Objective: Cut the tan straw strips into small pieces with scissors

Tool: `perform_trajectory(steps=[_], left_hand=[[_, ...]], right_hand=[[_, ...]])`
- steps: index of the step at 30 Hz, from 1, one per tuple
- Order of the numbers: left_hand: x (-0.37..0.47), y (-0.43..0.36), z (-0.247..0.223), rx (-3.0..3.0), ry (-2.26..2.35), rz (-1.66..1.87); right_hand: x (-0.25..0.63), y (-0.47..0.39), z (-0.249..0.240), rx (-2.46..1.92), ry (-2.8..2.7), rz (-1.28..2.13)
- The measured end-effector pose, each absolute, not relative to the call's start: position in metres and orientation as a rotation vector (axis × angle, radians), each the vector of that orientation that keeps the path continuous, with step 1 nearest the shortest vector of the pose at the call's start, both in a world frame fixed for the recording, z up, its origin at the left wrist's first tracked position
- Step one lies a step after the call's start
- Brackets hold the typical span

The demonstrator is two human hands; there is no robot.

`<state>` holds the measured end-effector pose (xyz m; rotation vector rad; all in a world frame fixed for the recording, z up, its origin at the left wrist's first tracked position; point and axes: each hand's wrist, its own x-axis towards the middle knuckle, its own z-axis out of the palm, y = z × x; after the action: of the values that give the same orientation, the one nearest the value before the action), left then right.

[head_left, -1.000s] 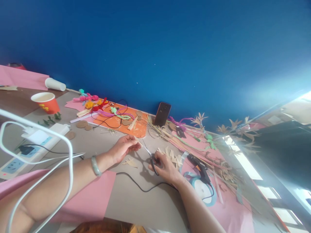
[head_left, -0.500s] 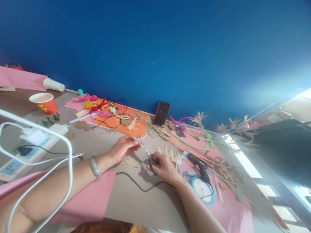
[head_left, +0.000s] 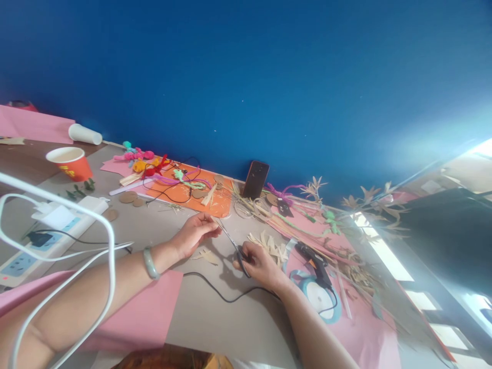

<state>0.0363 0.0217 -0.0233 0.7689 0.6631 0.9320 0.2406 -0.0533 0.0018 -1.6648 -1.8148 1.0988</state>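
My right hand (head_left: 258, 262) grips the dark handles of a pair of scissors (head_left: 233, 242), whose blades point up and left to my left hand. The fingers of my left hand (head_left: 198, 233) are pinched together at the blade tips; what they hold is too small to make out. Pale cut strips (head_left: 206, 256) lie on the grey table (head_left: 215, 328) below the left hand. Beyond the right hand sits a pile of curled beige pieces (head_left: 271, 247).
White cables (head_left: 112, 266) loop across the left foreground near a power strip (head_left: 57, 238). An orange paper cup (head_left: 73, 164) stands behind. A phone (head_left: 255, 179) leans on the blue wall. At right are a glue gun (head_left: 315, 264) and ribbon roll (head_left: 321, 300).
The scissor blades look slightly closer together, and my right hand has shifted very little. My left hand stays in nearly the same place.
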Motion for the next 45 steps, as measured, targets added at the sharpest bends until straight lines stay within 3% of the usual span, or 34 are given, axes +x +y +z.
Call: perform_trajectory(steps=[14,18,23,29,45], left_hand=[[0.036,0.021,-0.020,0.811,0.685,0.945],[0.034,0.019,-0.022,1.117,0.754,0.946],[0.032,0.010,-0.030,1.932,0.819,0.803],[0.032,0.009,-0.034,2.452,0.799,0.588],[0.032,0.011,-0.037,2.476,0.799,0.619]], right_hand=[[0.243,-0.053,-0.002,-1.617,-1.777,1.184],[0.249,-0.052,0.005,-1.664,-1.753,0.871],[0.273,-0.039,0.015,-1.698,-1.628,0.547],[0.301,0.005,0.011,-2.043,-1.967,-0.061],[0.306,0.054,-0.019,-2.094,-2.032,-0.251]])
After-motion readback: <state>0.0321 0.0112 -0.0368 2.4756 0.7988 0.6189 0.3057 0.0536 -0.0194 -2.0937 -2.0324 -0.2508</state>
